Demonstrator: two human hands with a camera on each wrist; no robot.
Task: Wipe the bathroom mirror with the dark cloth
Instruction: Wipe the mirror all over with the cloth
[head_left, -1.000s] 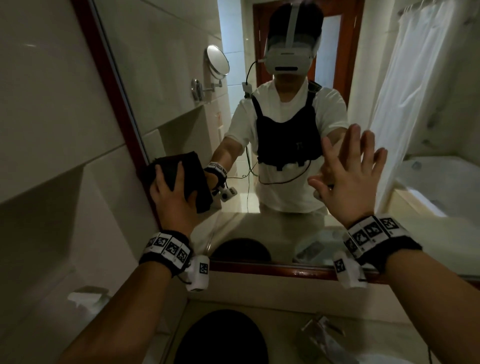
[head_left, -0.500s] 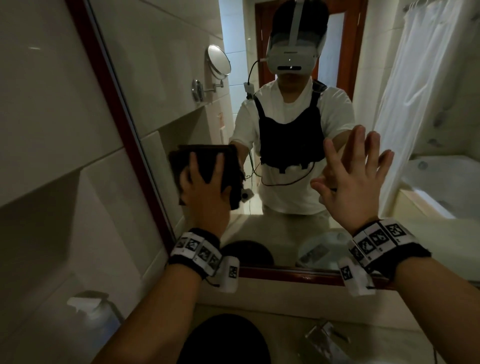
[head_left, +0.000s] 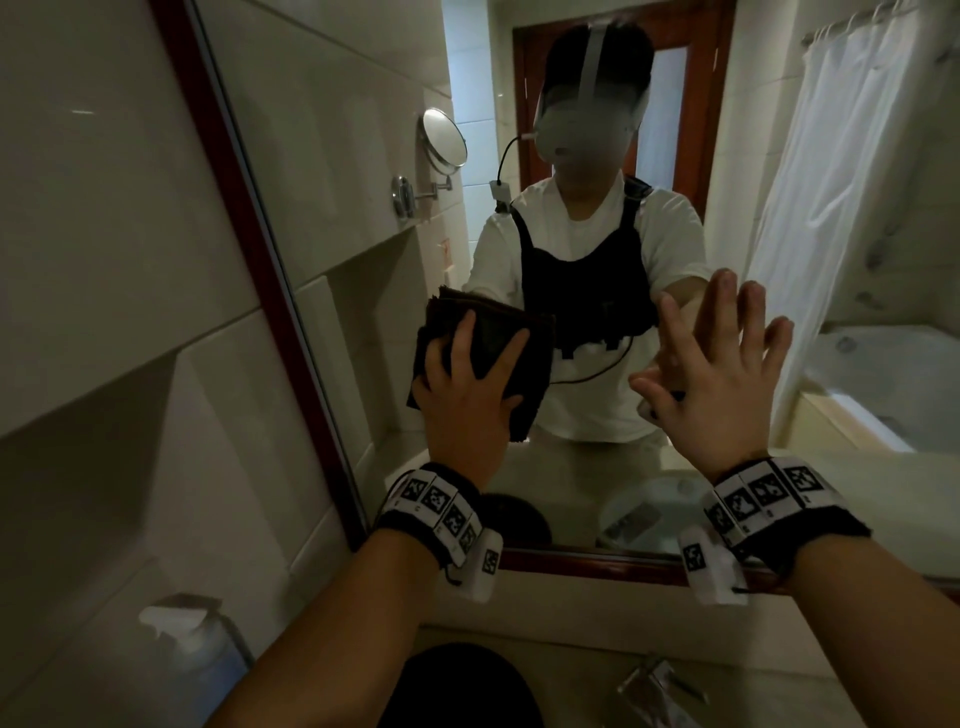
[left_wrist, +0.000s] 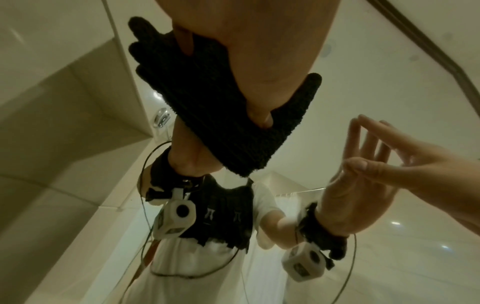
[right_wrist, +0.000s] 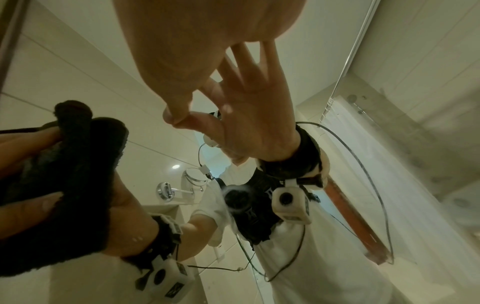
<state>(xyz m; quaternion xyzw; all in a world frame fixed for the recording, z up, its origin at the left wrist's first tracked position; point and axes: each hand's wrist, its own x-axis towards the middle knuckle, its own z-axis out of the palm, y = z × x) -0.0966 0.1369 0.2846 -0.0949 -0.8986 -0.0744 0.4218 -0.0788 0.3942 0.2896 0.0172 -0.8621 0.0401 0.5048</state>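
The dark cloth (head_left: 498, 332), folded thick, lies flat against the bathroom mirror (head_left: 363, 182) a little right of its red-brown frame (head_left: 249, 234). My left hand (head_left: 467, 395) presses it to the glass with straight, spread fingers. In the left wrist view the cloth (left_wrist: 221, 115) sits under the left hand (left_wrist: 246, 51) and doubles in the reflection. My right hand (head_left: 727, 374) is flat and spread, its fingertips on the glass to the right of the cloth. The right wrist view shows the right hand (right_wrist: 182, 51) meeting its reflection, with the cloth (right_wrist: 78, 164) at the left.
A soap dispenser (head_left: 192, 639) stands at the lower left by the tiled wall. A dark round basin (head_left: 457, 686) and a tap (head_left: 654, 691) lie below the mirror. The glass reflects a round wall mirror (head_left: 444, 137), a white shower curtain (head_left: 841, 208) and a person.
My left hand has slid the cloth rightward across the glass, away from the frame's left edge. The right hand has stayed flat on the mirror in about the same spot.
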